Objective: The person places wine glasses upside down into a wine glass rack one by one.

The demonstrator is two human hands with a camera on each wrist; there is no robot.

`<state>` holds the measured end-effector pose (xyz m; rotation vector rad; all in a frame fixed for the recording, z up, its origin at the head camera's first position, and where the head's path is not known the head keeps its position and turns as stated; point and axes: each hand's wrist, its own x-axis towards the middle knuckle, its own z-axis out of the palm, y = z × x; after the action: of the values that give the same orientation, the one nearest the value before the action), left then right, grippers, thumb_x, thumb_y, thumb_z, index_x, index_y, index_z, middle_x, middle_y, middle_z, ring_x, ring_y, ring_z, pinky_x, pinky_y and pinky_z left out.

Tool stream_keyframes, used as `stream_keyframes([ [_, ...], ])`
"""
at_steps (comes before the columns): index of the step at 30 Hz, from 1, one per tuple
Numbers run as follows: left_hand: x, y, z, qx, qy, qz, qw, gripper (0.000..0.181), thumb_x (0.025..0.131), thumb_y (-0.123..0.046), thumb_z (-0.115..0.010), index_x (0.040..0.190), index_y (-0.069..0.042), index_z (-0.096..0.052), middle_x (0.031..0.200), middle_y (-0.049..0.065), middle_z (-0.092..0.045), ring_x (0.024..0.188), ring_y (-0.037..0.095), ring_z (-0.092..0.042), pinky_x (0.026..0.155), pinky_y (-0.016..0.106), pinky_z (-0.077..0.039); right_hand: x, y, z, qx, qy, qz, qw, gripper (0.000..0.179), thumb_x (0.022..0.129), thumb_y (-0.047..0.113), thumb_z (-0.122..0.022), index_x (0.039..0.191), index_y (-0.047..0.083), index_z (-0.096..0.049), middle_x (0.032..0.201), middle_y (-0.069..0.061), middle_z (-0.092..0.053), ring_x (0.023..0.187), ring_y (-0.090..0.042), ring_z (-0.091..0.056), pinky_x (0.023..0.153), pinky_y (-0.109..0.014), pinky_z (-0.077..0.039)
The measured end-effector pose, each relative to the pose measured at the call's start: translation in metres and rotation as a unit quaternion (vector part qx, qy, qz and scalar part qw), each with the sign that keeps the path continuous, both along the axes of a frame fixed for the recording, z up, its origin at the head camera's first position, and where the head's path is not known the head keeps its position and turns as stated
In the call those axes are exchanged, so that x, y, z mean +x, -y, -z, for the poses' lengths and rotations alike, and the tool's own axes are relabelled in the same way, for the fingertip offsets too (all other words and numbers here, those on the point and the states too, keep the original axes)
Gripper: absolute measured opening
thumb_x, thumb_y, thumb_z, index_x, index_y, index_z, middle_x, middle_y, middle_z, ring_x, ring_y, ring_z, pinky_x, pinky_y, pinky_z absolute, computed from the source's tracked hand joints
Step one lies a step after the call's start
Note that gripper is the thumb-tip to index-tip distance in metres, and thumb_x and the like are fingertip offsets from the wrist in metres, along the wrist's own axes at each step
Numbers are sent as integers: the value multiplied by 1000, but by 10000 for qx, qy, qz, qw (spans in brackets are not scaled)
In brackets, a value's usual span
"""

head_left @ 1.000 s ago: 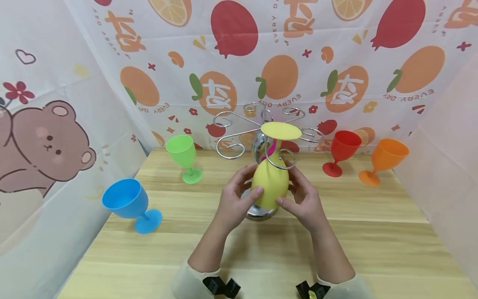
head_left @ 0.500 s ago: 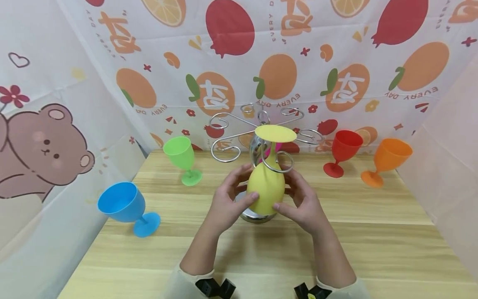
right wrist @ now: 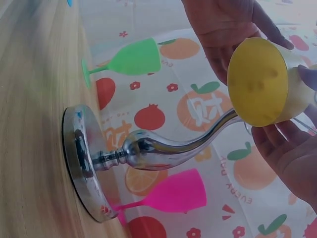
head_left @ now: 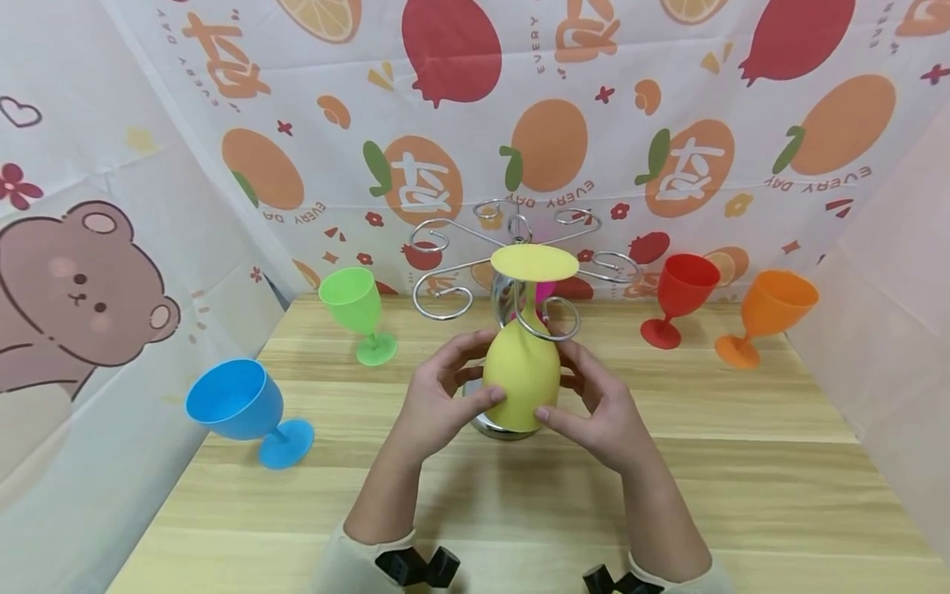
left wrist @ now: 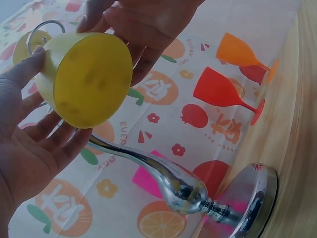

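Note:
A yellow goblet (head_left: 522, 371) hangs upside down, its round foot on top and its bowl pointing down. Its stem passes beside the front curled hook (head_left: 560, 320) of a silver metal rack (head_left: 512, 247). My left hand (head_left: 441, 396) holds the left side of the bowl, thumb in front and fingers behind. From the right, my right hand (head_left: 597, 404) holds the same bowl with its thumb in front. The wrist views show the goblet's open mouth (left wrist: 94, 82). Below it the rack's curved post (right wrist: 173, 146) runs down to a round base (right wrist: 81, 163). Whether the stem touches the hook is unclear.
At left stand a blue goblet (head_left: 237, 402) and a green goblet (head_left: 352, 301). A red goblet (head_left: 686, 285) and an orange goblet (head_left: 778, 304) stand at right. Behind the rack is a pink goblet (right wrist: 178, 191). A printed cloth (head_left: 549, 49) hangs behind the wooden table (head_left: 742, 478).
The yellow goblet has shifted slightly left against the front hook, with both hands still holding it. The whole head view has also drifted a little.

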<state>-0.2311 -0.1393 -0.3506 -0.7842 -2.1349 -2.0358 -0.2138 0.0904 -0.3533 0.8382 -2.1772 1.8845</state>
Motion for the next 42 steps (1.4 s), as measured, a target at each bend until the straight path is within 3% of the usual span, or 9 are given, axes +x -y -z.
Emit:
stream_keyframes([
  [11, -1, 1, 0, 75, -105, 120, 9998, 57, 83, -15, -79, 134, -8, -56, 133, 8, -59, 122, 24, -57, 99, 39, -51, 3, 0, 1, 32, -196, 96, 9998, 82, 77, -8, -75, 149, 15, -43, 151, -2, -45, 133, -18, -46, 100, -30, -50],
  [19, 0, 2, -2, 341, -244, 281, 9987, 59, 82, -13, -80, 134, -2, -54, 131, 5, -61, 120, 24, -58, 98, 39, -52, 4, 4, -2, 52, -295, 172, 9994, 82, 77, -6, -76, 149, 15, -43, 148, -3, -47, 133, -19, -45, 99, -32, -50],
  [32, 4, 0, -5, 463, -521, 382, 9968, 62, 83, -26, -80, 134, -2, -55, 131, 7, -61, 118, 27, -60, 98, 40, -52, 11, 3, -7, -42, -383, 130, 9992, 85, 74, -11, -76, 149, 12, -43, 148, -5, -47, 134, -20, -44, 99, -30, -49],
  [42, 10, -7, -7, 517, -558, 333, 9965, 57, 83, -16, -80, 133, -2, -56, 131, 8, -60, 121, 27, -57, 99, 40, -51, 14, -3, -12, -68, -365, 64, 9993, 82, 72, -11, -77, 145, 10, -45, 143, -7, -50, 128, -22, -50, 100, -31, -49],
])
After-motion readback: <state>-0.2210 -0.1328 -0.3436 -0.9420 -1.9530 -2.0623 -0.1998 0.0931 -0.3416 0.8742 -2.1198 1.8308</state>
